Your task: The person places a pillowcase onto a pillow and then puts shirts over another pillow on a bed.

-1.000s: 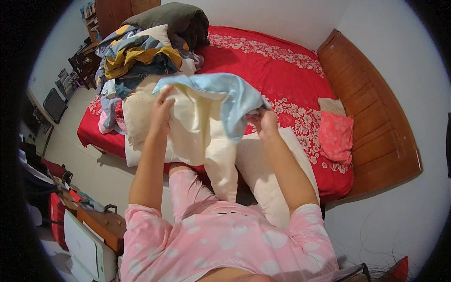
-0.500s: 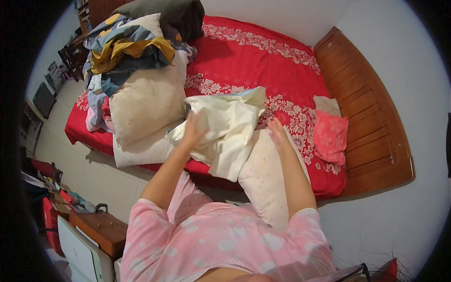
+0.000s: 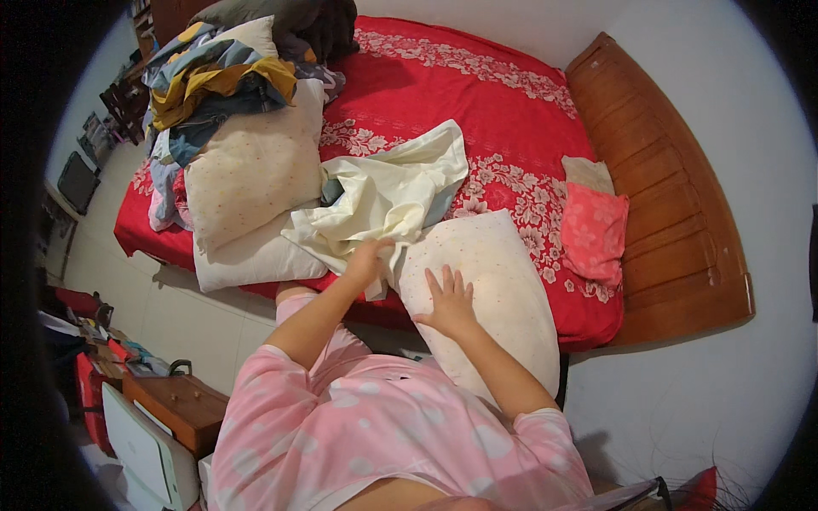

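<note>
A crumpled cream cloth [image 3: 375,192] with a bluish underside lies near the front edge of the bed. My left hand [image 3: 368,262] is closed on its near edge, the fingers curled over the fabric. Just right of it, a cream pillow [image 3: 494,272] with small speckles slopes over the bed's front edge toward my body. My right hand [image 3: 449,307] rests flat on this pillow, fingers spread and holding nothing. Part of the cloth lies against the pillow's left side.
A red floral sheet [image 3: 443,94] covers the bed, with a wooden headboard [image 3: 665,204] at right. Speckled pillows [image 3: 256,166] and piled clothes [image 3: 217,85] sit at left. A coral folded cloth [image 3: 594,230] lies near the headboard. A wooden box [image 3: 175,404] stands at lower left.
Both hands have come down toward me, the right one moving left onto the pillow. My left hand has taken the cloth's near edge. The cloth's far corner now spreads farther back, and the pillow shows more.
</note>
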A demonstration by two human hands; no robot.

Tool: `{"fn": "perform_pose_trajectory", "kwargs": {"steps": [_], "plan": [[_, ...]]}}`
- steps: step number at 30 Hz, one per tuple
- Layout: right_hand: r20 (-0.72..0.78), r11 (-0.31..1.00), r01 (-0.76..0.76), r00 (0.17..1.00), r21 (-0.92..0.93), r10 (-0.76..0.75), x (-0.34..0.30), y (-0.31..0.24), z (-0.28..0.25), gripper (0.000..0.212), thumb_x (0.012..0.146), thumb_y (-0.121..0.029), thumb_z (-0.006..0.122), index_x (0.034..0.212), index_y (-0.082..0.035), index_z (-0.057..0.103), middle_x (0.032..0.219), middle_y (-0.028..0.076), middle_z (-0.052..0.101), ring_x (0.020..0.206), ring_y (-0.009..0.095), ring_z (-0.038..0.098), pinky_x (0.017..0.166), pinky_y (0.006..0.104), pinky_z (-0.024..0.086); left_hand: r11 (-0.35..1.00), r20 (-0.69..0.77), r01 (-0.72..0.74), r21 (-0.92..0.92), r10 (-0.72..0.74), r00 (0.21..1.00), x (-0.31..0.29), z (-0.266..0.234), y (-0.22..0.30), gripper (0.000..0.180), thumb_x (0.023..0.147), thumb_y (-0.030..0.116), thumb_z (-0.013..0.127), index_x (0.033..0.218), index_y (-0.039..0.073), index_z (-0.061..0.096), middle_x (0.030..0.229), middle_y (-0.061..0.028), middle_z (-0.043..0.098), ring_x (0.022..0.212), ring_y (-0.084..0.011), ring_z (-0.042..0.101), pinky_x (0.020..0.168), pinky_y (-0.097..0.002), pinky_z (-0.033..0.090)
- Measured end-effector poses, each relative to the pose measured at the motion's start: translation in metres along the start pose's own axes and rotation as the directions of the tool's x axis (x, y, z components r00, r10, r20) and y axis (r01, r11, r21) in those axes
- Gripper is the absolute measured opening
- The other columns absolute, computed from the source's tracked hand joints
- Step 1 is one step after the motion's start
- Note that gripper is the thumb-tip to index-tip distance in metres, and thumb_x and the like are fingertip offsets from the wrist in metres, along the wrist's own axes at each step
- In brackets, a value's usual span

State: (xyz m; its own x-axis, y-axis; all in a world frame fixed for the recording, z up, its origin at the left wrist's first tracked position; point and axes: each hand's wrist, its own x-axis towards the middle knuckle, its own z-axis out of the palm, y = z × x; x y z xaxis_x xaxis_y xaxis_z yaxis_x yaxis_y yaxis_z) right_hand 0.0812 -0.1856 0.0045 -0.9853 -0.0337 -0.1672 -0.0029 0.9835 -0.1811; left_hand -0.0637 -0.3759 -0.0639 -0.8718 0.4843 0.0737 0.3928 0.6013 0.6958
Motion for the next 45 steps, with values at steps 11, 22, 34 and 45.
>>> {"fn": "perform_pose_trajectory", "kwargs": {"steps": [11,22,34,45], "plan": [[-0.306,0.953,-0.026,0.944,0.302,0.123,0.028,0.047,0.028,0.049,0.069,-0.019,0.068,0.114,-0.005,0.052,0.102,0.021,0.059,0.098,0.036,0.057,0.082,0.0411,0.046,0.831,-0.227,0.104,-0.547,-0.267,0.937,0.010,-0.050,-0.011,0.051,0.067,-0.010,0.046,0.112,0.006,0.061,0.106,-0.0059,0.060,0.095,-0.0169,0.056,0.082,-0.0255,0.044],[-0.530,0.348,0.401,0.612,0.848,0.587,-0.065,0.122,-0.087,0.023,0.063,0.002,0.049,0.086,-0.001,0.050,0.079,0.002,0.051,0.074,0.012,0.049,0.071,0.0231,0.041,0.517,0.539,0.409,-0.752,0.125,0.833,0.022,0.052,0.086,0.066,0.081,-0.004,0.049,0.142,0.015,0.031,0.140,-0.0076,0.037,0.123,-0.0193,0.039,0.100,-0.0316,0.036],[-0.401,0.689,0.025,0.829,0.725,0.391,-0.013,0.058,-0.004,0.027,0.069,-0.006,0.059,0.096,-0.004,0.054,0.086,0.012,0.060,0.082,0.022,0.059,0.077,0.0319,0.046,0.949,-0.071,-0.186,0.255,0.210,0.975,-0.012,-0.001,0.015,0.023,0.072,0.003,0.060,0.092,0.012,0.065,0.125,-0.0097,0.051,0.120,-0.0321,0.043,0.102,-0.0429,0.033],[-0.304,0.902,0.015,0.944,0.432,0.130,0.015,0.011,0.037,0.035,0.070,-0.023,0.067,0.098,-0.007,0.052,0.094,0.014,0.061,0.090,0.034,0.058,0.075,0.0429,0.047,0.911,-0.179,-0.014,0.411,0.096,0.979,-0.026,-0.014,-0.061,0.038,0.077,0.007,0.056,0.115,0.006,0.054,0.126,-0.0119,0.050,0.116,-0.0340,0.047,0.098,-0.0441,0.037]]}}
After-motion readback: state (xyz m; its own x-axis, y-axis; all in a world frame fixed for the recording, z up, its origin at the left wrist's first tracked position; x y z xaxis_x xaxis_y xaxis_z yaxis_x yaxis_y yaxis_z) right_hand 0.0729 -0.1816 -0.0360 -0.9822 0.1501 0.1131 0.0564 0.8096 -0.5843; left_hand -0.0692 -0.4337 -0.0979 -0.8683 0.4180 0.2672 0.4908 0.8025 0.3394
